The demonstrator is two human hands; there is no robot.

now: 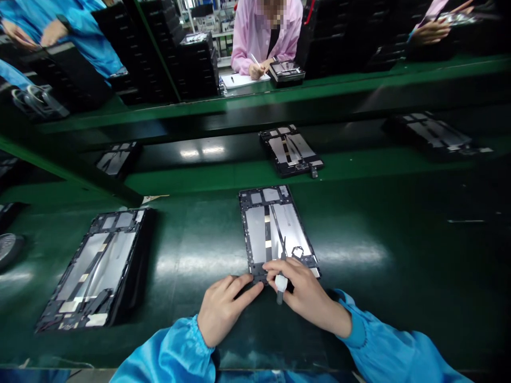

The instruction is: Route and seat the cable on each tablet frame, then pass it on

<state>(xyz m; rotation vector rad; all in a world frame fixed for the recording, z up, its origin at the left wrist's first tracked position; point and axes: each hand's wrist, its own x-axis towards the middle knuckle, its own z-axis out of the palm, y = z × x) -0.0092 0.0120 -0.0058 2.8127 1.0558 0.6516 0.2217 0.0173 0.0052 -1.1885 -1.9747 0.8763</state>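
Note:
An opened tablet lies on the green bench in front of me, its silver battery panels and dark flex cables exposed. My left hand rests at its near edge, fingers stretched out and fingertips touching the frame. Over the near right corner, my right hand is closed around a thin dark pointed tool with a white wrapping, possibly tweezers. Its point faces away from me. The right fingertips also reach the tablet's near edge, and what they touch there is hidden. A small dark-outlined piece lies on the silver panel beside the fingers.
Left of me, another opened tablet lies on a dark stack. Beyond the bench edge sit an opened tablet and more units on either side. A green post slants across the left. Across the line, a person in pink writes.

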